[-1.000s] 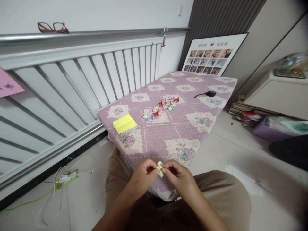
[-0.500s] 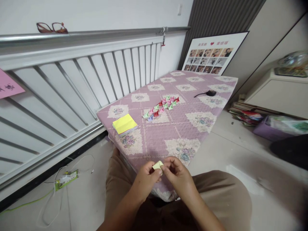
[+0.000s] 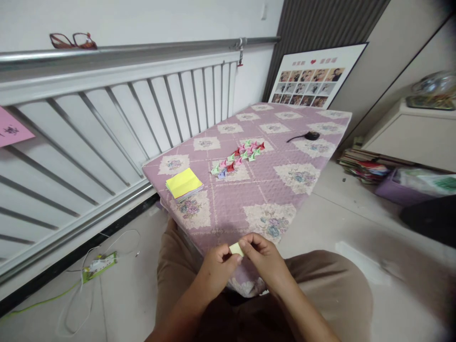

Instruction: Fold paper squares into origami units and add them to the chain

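A small folded piece of pale yellow paper point(image 3: 236, 249) is pinched between both hands over the near corner of the table. My left hand point(image 3: 218, 266) grips its left and lower side with thumb and fingers. My right hand point(image 3: 261, 256) closes thumb and fingers on its upper right edge. Fingers cover much of the paper. Farther up the cloth lies a cluster of small folded paper shapes point(image 3: 238, 161) in green, pink, red and lilac. Left of them rests a stack of square paper point(image 3: 184, 183), a yellow sheet on top.
A patterned pink tablecloth point(image 3: 228, 206) covers the table. A black object with a thin tail point(image 3: 311, 136) lies at its far right. The white radiator point(image 3: 117, 128) stands along the left, with glasses point(image 3: 73, 41) above. A power strip point(image 3: 99, 266) with cables lies on the floor.
The right thumb and fingers have shifted onto the paper's upper edge. The paper now shows a smaller, flatter shape instead of a pointed flap. The view has tilted very slightly.
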Motion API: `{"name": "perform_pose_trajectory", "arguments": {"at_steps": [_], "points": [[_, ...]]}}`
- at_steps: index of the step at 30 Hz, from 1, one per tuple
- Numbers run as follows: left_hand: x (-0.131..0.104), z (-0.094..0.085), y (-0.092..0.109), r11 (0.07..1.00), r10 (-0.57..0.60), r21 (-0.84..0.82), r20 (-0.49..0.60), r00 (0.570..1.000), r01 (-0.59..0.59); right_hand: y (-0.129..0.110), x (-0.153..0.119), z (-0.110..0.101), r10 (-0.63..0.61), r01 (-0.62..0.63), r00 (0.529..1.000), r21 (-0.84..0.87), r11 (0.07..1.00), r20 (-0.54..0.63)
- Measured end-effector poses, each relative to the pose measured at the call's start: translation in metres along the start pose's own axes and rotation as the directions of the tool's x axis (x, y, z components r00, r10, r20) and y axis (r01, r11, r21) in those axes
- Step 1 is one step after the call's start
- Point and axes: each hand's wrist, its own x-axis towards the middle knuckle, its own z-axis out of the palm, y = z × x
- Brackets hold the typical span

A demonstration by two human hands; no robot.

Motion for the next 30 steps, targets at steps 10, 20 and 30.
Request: {"name": "perform_pose_trajectory", "arguments": {"at_steps": [10, 20, 30], "points": [[0.005, 0.009, -0.018, 0.993, -0.11, -0.032, -0.004, 0.994, 0.11, 0.019, 0.005, 0.01, 0.084, -0.077, 0.995, 0.105, 0.991, -0.062], [0.011, 0.007, -0.027, 0.998, -0.05, 0.037, 0.013, 0.999, 0.05, 0.033, 0.013, 0.007, 0.132, -0.12, 0.99, 0.178, 0.977, -0.053], [0.019, 0.011, -0.037, 0.982, -0.178, -0.054, 0.026, 0.984, 0.179, 0.033, 0.029, -0.009, 0.124, -0.122, 0.988, -0.023, 0.992, 0.092]]}}
